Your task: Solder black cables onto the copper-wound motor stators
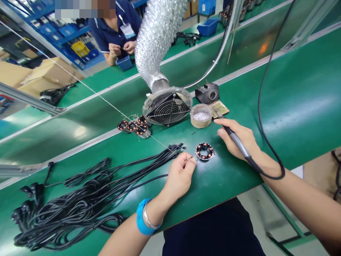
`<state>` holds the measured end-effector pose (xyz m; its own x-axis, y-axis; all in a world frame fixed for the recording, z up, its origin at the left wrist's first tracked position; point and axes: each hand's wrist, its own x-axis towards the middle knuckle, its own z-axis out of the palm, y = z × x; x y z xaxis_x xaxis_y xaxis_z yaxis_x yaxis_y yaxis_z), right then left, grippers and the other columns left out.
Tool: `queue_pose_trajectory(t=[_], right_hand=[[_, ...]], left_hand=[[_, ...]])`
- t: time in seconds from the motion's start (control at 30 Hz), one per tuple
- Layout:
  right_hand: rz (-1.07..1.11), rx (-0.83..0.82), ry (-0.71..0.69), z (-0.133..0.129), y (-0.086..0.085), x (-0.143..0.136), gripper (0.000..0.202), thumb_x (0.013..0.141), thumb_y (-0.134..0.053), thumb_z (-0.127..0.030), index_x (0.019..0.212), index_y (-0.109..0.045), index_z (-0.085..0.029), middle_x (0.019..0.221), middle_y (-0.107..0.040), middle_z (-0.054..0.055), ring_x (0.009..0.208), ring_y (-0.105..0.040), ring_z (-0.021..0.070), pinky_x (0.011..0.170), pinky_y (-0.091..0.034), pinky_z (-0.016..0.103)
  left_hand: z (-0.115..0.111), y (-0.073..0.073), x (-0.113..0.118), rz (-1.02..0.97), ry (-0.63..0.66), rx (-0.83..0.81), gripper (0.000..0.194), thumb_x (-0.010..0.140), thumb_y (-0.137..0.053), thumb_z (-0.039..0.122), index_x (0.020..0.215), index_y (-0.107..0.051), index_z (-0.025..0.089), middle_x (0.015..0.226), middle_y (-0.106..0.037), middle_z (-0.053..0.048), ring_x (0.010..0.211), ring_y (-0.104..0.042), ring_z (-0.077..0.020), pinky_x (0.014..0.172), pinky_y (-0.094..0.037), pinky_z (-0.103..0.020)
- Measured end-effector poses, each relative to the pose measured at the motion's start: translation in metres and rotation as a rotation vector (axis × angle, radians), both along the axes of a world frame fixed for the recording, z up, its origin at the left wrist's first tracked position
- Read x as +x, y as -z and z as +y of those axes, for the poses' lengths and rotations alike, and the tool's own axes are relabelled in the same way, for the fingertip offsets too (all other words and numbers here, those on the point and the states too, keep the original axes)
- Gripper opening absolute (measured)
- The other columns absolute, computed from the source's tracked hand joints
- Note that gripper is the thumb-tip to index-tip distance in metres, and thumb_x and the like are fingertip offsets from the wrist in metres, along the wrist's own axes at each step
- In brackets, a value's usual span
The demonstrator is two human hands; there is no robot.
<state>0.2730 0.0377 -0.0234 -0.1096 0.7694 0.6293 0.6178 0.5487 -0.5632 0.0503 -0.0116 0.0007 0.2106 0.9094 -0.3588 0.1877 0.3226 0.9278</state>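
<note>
My left hand [181,172] is closed in a pinch at thin wire ends beside a motor stator [205,152] with copper windings. A black power cord [156,178] runs in under this hand; the fingers hide part of the wires. In my right hand [239,138] is a soldering iron [237,142], gripped like a pen. Its front end points toward a soldering sponge tray [220,108], next to a round tub [201,116] of silvery bits. Whether the tip touches the sponge, I cannot tell.
Bundled power cords [80,202] cover the bench's left side. Several more stators [134,127] stand by a fume extractor fan [169,108] on a silver duct [157,39]. A black iron holder [207,94] sits behind the tub. Across the partition, a co-worker [117,32] handles something small.
</note>
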Motion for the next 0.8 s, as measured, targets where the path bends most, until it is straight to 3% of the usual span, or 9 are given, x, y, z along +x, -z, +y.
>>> queue_pose_trajectory(t=[0.13,0.23,0.33,0.43,0.57,0.8], right_hand=[[0.107,0.041,-0.008,-0.017,-0.004,-0.009,0.025,0.098,-0.051,-0.015,0.118,-0.06,-0.026,0.08,-0.067,-0.001,0.063,-0.065,0.0133,0.066,-0.055,0.027],[0.1,0.056,-0.058,-0.024,-0.008,-0.018,0.019,0.093,-0.057,-0.013,0.109,-0.06,-0.024,0.081,-0.067,-0.001,0.069,-0.065,0.015,0.067,-0.056,0.029],[0.073,0.051,-0.203,-0.027,-0.012,-0.028,0.023,0.085,-0.064,-0.015,0.106,-0.058,-0.022,0.084,-0.068,0.001,0.073,-0.064,0.0173,0.067,-0.055,0.032],[0.051,0.04,-0.31,-0.027,-0.015,-0.037,0.027,0.082,-0.061,-0.012,0.106,-0.056,-0.021,0.084,-0.067,0.002,0.075,-0.061,0.0188,0.07,-0.053,0.035],[0.037,0.046,-0.327,-0.027,-0.015,-0.045,0.026,0.084,-0.054,-0.007,0.106,-0.055,-0.021,0.078,-0.065,0.001,0.071,-0.059,0.0175,0.069,-0.05,0.032],[0.018,0.057,-0.3,-0.032,-0.012,-0.045,0.02,0.088,-0.052,-0.007,0.103,-0.055,-0.02,0.084,-0.067,0.003,0.068,-0.058,0.016,0.064,-0.049,0.03]], left_hand=[[0.0,0.0,0.0,-0.004,-0.002,0.003,0.031,0.083,-0.054,0.045,0.067,-0.043,0.02,0.054,-0.029,0.009,0.047,-0.024,-0.007,0.048,-0.021,-0.022],[0.001,0.001,0.0,-0.011,-0.001,0.009,0.031,0.084,-0.054,0.044,0.068,-0.043,0.02,0.053,-0.029,0.009,0.047,-0.024,-0.007,0.048,-0.021,-0.022],[0.001,0.002,0.0,-0.019,0.002,0.007,0.031,0.085,-0.054,0.045,0.069,-0.044,0.02,0.053,-0.028,0.01,0.046,-0.023,-0.0069,0.048,-0.02,-0.022],[0.003,0.001,-0.002,-0.062,0.003,-0.01,0.035,0.085,-0.056,0.051,0.071,-0.046,0.02,0.052,-0.027,0.01,0.045,-0.021,-0.0066,0.046,-0.019,-0.022],[0.011,-0.005,-0.007,-0.148,0.044,-0.059,0.041,0.08,-0.06,0.058,0.074,-0.05,0.019,0.051,-0.03,0.01,0.045,-0.022,-0.0063,0.045,-0.019,-0.021],[0.024,-0.015,-0.015,-0.023,0.178,0.05,0.026,0.075,-0.07,0.038,0.076,-0.057,0.016,0.062,-0.051,0.004,0.057,-0.041,-0.0092,0.056,-0.033,-0.022]])
